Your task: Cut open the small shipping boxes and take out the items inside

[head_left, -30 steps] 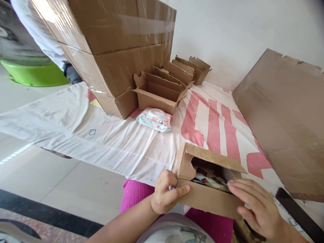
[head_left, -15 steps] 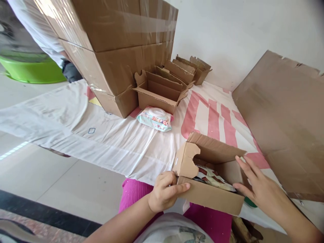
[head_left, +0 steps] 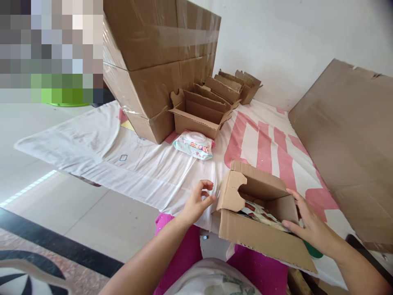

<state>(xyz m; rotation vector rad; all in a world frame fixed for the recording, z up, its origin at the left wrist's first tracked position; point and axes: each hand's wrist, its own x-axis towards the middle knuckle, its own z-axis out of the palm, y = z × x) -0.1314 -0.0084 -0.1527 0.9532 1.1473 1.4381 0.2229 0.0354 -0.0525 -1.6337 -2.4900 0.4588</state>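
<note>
An open cardboard box sits at the near edge of the cloth-covered table, its front flap folded down towards me. Inside lie packets with a white, brown and cream print, partly hidden by the walls. My right hand holds the box's right end, with fingertips at the back corner and thumb near the front corner. Just off the left end, my left hand is in the air with curved, parted fingers and nothing in them.
A pack of wipes lies beyond the box. Behind it stand several open cardboard boxes, beside a tall stack of taped cartons. A large cardboard sheet leans at right. Something green shows under my right wrist.
My left hand has let go of the box's front flap and moved up, off the left end. The flap has tipped outward and down. My right hand stays at the right end.
</note>
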